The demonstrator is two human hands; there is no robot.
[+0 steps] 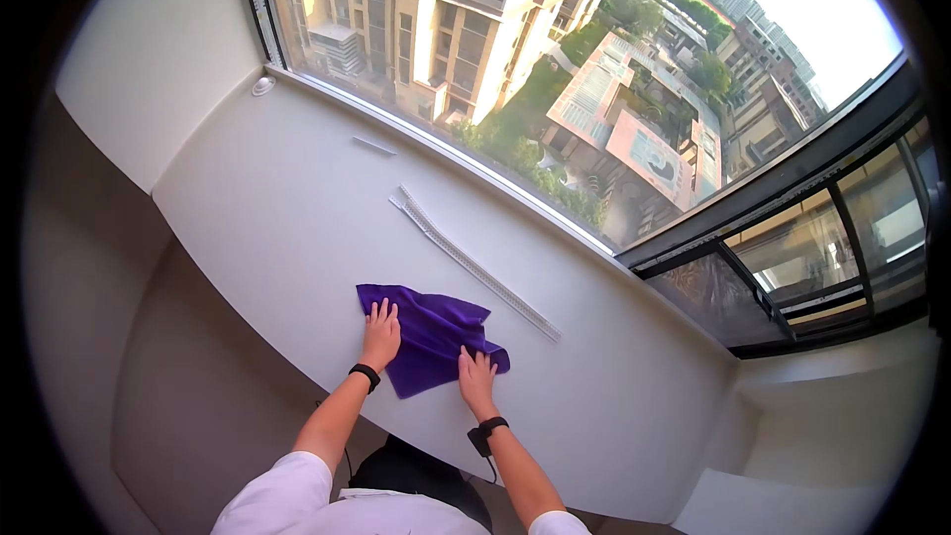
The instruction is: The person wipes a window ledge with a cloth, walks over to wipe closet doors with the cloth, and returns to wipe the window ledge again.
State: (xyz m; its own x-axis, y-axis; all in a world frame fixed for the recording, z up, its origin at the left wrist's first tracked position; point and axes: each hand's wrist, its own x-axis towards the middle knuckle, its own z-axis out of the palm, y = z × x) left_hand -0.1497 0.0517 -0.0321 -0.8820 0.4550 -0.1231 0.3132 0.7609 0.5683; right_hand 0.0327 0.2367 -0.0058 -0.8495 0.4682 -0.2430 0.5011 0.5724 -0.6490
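Observation:
A purple cloth (pixel 429 332) lies rumpled on the white windowsill (pixel 297 228), its right corner folded over. My left hand (pixel 380 335) rests on the cloth's left side with the fingers stretched out. On the lower right part of the cloth lies my right hand (pixel 477 378), fingers extended and slightly apart. Both palms face down, and neither hand grips the fabric visibly. Each wrist wears a black band.
Beyond the cloth lies a long white perforated strip (pixel 475 272), slightly bent. A short thin white piece (pixel 374 146) sits nearer the window. A small round white fitting (pixel 263 86) is in the far left corner. The window frame (pixel 456 149) borders the sill.

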